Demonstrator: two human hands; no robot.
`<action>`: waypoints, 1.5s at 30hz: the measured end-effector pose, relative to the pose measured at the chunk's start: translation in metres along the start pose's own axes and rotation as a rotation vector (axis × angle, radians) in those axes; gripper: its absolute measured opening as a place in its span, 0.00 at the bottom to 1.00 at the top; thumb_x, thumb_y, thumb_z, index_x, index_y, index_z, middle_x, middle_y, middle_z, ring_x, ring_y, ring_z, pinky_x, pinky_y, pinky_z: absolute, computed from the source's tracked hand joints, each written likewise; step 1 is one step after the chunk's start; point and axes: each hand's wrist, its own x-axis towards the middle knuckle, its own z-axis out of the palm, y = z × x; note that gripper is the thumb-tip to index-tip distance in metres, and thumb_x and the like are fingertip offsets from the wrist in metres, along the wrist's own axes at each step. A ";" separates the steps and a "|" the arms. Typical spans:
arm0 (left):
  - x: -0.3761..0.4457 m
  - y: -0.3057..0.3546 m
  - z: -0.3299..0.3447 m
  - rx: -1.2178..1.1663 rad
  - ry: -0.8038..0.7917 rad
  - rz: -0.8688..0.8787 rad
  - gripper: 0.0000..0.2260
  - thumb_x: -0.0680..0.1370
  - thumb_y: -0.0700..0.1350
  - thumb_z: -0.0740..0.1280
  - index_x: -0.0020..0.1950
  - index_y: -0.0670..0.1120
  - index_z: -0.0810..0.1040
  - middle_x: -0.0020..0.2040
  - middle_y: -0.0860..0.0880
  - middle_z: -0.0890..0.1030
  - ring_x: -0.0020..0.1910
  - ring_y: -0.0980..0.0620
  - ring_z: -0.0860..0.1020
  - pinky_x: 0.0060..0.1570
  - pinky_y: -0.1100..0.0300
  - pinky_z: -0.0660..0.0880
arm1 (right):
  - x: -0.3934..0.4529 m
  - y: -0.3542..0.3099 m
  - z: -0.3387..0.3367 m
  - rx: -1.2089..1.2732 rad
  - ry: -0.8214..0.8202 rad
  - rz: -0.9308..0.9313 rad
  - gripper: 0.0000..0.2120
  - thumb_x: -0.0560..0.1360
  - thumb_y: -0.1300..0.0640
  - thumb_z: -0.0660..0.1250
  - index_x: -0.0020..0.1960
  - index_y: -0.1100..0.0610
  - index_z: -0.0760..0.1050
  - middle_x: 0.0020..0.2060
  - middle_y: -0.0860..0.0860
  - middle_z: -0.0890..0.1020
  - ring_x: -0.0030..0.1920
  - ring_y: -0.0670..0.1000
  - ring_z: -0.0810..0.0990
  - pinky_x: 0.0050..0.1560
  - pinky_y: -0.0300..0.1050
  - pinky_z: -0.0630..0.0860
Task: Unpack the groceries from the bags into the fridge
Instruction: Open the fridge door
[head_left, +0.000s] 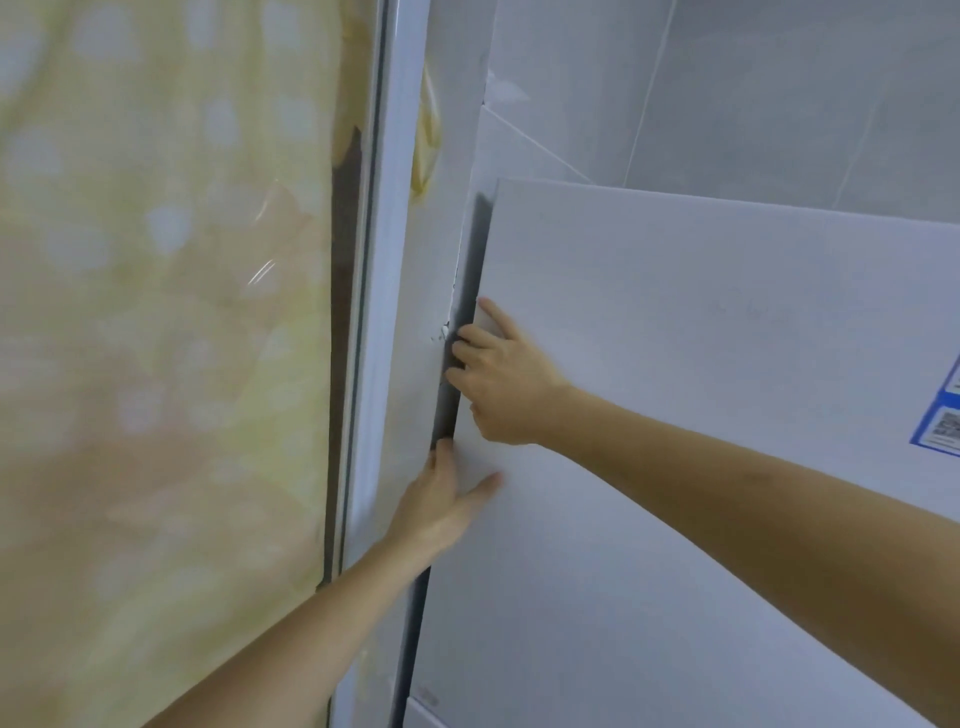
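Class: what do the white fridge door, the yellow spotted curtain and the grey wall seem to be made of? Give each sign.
The white fridge door: probably painted metal, smooth, faint sheen. The yellow spotted curtain: thin fabric, light glowing through. The grey wall: likely glazed ceramic tile, pale grout lines, marbled veins.

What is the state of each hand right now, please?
Left hand: open, straight fingers resting on the edge of the fridge door.
Right hand: closed, fingers curled round the same door edge.
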 end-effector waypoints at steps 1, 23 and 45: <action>0.000 0.000 0.000 0.018 -0.006 0.001 0.44 0.77 0.69 0.65 0.82 0.43 0.53 0.82 0.46 0.62 0.78 0.42 0.66 0.69 0.51 0.69 | 0.002 -0.005 -0.005 -0.037 -0.089 0.014 0.12 0.74 0.51 0.64 0.53 0.53 0.83 0.53 0.52 0.80 0.66 0.57 0.74 0.82 0.66 0.44; -0.150 -0.049 -0.072 0.208 0.115 0.467 0.27 0.76 0.62 0.70 0.67 0.48 0.68 0.63 0.52 0.71 0.54 0.53 0.76 0.41 0.62 0.76 | -0.058 -0.111 -0.161 0.051 0.214 0.437 0.15 0.79 0.45 0.67 0.60 0.53 0.81 0.84 0.57 0.55 0.85 0.60 0.48 0.81 0.68 0.46; -0.424 0.085 -0.034 -0.008 0.122 0.938 0.32 0.76 0.59 0.72 0.75 0.51 0.65 0.81 0.45 0.59 0.80 0.41 0.62 0.67 0.35 0.73 | -0.301 -0.179 -0.372 0.408 0.594 0.674 0.32 0.69 0.63 0.70 0.73 0.61 0.74 0.81 0.65 0.58 0.82 0.68 0.54 0.74 0.62 0.66</action>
